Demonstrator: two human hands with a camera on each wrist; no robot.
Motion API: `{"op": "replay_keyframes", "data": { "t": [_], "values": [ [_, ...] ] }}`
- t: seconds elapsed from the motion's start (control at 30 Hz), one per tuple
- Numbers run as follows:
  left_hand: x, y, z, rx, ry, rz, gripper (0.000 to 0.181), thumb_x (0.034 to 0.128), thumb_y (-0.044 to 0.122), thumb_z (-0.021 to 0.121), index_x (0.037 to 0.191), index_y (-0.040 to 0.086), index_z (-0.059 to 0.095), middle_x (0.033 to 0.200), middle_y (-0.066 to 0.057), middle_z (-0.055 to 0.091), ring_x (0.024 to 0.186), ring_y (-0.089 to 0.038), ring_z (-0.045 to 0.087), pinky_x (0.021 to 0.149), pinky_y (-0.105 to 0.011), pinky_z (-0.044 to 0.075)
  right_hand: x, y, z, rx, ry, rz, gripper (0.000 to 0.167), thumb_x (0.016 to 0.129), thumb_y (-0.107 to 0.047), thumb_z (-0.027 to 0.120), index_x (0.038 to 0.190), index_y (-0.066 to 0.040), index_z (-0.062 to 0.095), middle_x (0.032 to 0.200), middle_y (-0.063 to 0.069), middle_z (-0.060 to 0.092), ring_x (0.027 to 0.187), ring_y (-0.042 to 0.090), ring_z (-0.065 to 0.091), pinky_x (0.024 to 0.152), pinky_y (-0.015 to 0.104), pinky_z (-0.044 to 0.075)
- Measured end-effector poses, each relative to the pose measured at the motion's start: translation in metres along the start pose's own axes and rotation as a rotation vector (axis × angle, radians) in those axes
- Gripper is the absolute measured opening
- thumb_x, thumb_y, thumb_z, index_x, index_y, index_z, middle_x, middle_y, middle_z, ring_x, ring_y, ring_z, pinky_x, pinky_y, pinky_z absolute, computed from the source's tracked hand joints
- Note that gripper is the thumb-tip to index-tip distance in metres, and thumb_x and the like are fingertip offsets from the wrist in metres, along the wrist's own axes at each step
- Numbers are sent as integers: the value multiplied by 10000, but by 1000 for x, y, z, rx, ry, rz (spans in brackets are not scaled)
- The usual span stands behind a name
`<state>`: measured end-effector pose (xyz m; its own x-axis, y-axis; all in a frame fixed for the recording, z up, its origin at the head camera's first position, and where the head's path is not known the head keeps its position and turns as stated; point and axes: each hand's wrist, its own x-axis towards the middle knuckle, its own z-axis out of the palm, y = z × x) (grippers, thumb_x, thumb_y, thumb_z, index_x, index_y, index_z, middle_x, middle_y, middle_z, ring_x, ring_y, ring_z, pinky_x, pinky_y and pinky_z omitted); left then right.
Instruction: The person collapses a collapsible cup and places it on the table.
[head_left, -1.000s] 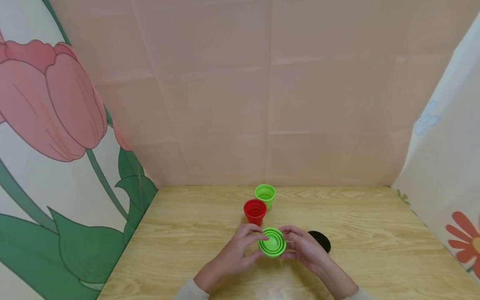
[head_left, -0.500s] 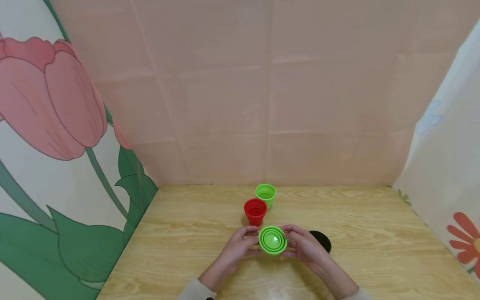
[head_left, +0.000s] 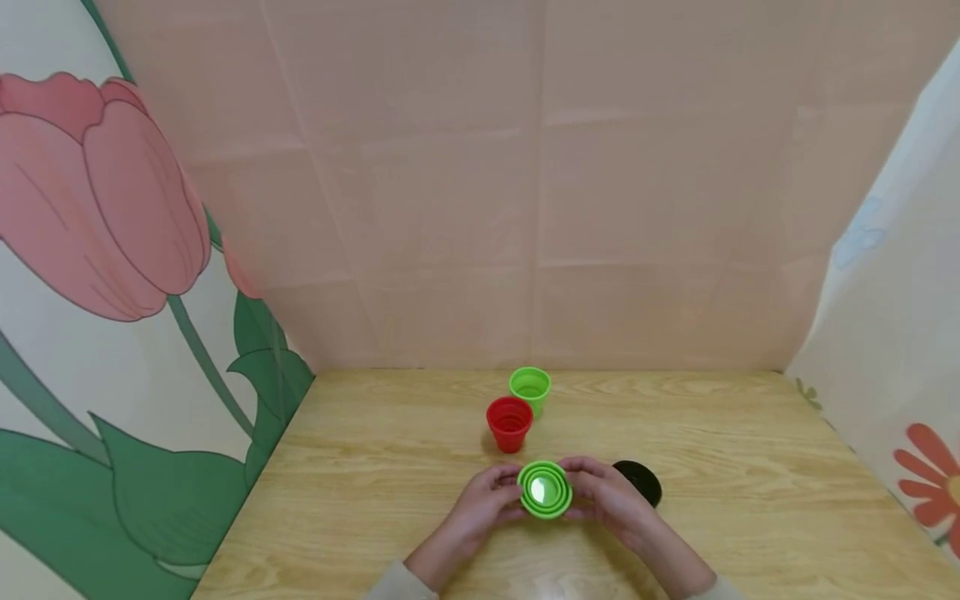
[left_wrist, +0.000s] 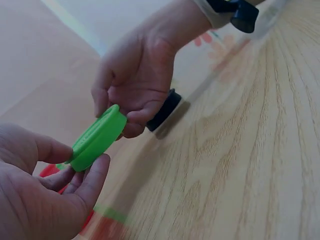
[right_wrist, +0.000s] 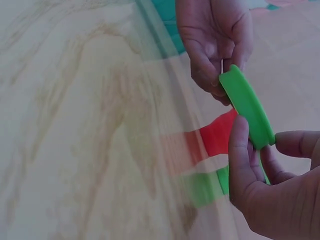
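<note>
A bright green collapsible cup [head_left: 545, 490], folded flat into concentric rings, is held above the table between both hands. My left hand [head_left: 486, 502] pinches its left edge, thumb on one face and fingers beneath, as the left wrist view shows on the cup [left_wrist: 97, 140]. On the opposite edge my right hand [head_left: 606, 498] grips the rim; in the right wrist view its fingers and thumb hold the flat green cup [right_wrist: 247, 107]. Just beyond the hands stands an expanded red cup [head_left: 510, 425], upright, with an expanded green cup [head_left: 531, 388] behind it.
A black flattened round piece [head_left: 641, 482] lies beside the right hand, partly hidden by it. The wooden table [head_left: 390, 442] runs back to a pinkish wall covering [head_left: 450, 208]. Floral panels flank it on both sides.
The left thumb has moved off the inside of the green cup to its edge. The collapsed cup rose slightly, then lowered a little; its rings stay flat. The other cups have not moved.
</note>
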<state>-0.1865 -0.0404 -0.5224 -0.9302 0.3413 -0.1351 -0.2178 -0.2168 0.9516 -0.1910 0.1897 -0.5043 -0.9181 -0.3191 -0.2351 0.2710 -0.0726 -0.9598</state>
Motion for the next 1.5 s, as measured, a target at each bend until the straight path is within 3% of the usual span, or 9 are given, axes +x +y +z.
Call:
{"op": "replay_keyframes", "data": {
  "t": [0.7, 1.07, 1.27, 1.5],
  "values": [
    [20, -15, -1, 113, 52, 8, 377, 955, 8, 578, 1312, -113, 560, 1132, -131, 669, 926, -189, 666, 816, -387, 619, 9, 11, 2, -56, 103, 6, 369, 1015, -91, 510, 1330, 101, 490, 1090, 151, 612, 921, 223, 642, 811, 407, 615],
    [22, -14, 4, 194, 63, 68, 409, 898, -24, 550, 1288, -143, 577, 1125, -167, 675, 957, -198, 664, 827, -352, 613, 9, 10, 3, -95, 150, -13, 399, 1024, -93, 508, 1373, 100, 490, 1083, 151, 619, 933, 210, 621, 811, 386, 614],
    [22, -14, 3, 213, 80, 46, 423, 874, -29, 552, 1284, -125, 588, 1101, -142, 660, 958, -187, 649, 845, -352, 607, 7, 11, 3, -101, 128, -16, 473, 1000, -67, 524, 1427, 118, 437, 1231, 203, 615, 992, 228, 655, 837, 392, 610],
    [23, -13, 3, 290, 116, 28, 466, 827, -31, 564, 1289, -60, 619, 1068, -108, 632, 950, -163, 604, 835, -312, 584, 6, 9, 5, -136, 127, -30, 529, 988, -60, 539, 1456, 138, 394, 1388, 309, 496, 1080, 258, 642, 908, 422, 591]
  ]
}}
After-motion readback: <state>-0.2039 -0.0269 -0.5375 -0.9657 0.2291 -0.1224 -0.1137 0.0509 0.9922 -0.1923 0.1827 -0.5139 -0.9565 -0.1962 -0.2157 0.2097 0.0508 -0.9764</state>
